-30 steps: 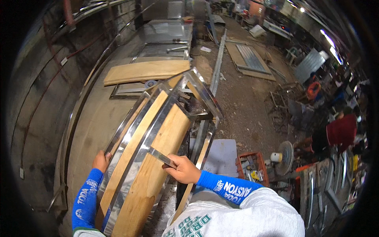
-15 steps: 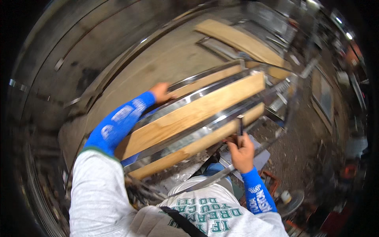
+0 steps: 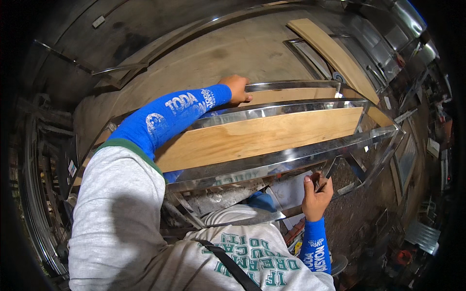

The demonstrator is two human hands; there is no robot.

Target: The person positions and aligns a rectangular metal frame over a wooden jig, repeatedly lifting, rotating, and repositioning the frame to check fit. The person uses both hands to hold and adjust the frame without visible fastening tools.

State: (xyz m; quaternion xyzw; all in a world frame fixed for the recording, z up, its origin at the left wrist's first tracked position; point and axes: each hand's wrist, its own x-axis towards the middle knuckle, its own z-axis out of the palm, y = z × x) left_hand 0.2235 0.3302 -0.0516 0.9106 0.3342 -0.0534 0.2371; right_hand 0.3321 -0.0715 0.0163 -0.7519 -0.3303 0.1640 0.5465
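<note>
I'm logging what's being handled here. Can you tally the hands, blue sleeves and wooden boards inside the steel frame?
Hands: 2, left hand and right hand
Blue sleeves: 2
Wooden boards in the steel frame: 2
Total: 6

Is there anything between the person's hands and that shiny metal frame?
Nothing visible. The left hand already rests on the far top rail of the shiny metal frame. The right hand is tucked under its near rail, gripping a small dark piece, right against the metal.
</note>
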